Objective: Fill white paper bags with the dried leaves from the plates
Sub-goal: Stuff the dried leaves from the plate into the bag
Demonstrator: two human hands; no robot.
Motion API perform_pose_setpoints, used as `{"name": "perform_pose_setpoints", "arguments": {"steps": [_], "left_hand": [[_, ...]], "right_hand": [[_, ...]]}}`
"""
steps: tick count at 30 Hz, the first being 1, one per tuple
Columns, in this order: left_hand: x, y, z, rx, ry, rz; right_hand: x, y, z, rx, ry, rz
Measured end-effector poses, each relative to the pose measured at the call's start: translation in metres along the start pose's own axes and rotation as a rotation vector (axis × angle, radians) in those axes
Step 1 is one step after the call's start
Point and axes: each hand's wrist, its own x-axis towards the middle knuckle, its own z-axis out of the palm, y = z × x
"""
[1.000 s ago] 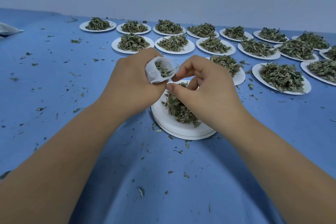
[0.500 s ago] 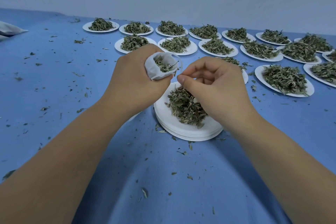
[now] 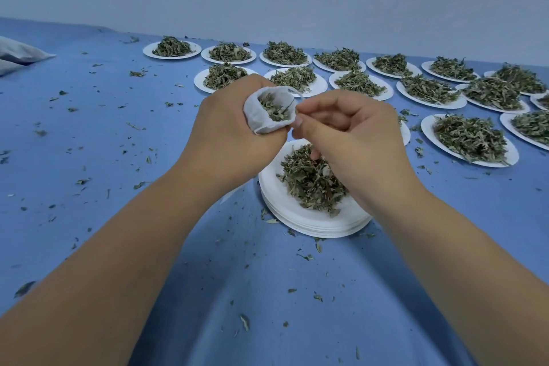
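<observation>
Left hand (image 3: pixel 234 131): clamped round the white paper bag (image 3: pixel 269 111), mid-frame, mouth up.
Right hand (image 3: pixel 350 140): has risen off the stacked plate (image 3: pixel 276 196); fingers pinched together at the bag's rim (contents unclear).
Meaning: another pinch of dried leaves (image 3: pixel 312 181) delivered; plate's pile remains.

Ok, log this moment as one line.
left hand: holds open white paper bag, part-filled | right hand: pinched at bag mouth | leaves remain on plate stack
</observation>
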Motion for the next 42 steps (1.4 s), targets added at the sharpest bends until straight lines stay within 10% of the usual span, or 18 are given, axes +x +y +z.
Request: {"name": "perform_pose_setpoints", "arguments": {"steps": [8,22,31,42], "left_hand": [[-0.003,-0.014,-0.007,0.125,0.023,0.062],[-0.004,-0.012,-0.009,0.171,-0.093,0.127],[-0.007,-0.004,-0.014,0.002,-0.221,0.110],[-0.001,-0.025,-0.027,-0.064,-0.363,-0.147]], "right_hand": [[0.006,-0.011,-0.001,-0.102,-0.004,-0.154],[0.010,-0.023,0.000,-0.840,-0.611,-0.287],[0.015,-0.009,0.001,-0.930,-0.466,-0.555],[0.015,-0.009,-0.010,-0.403,-0.117,-0.202]]}}
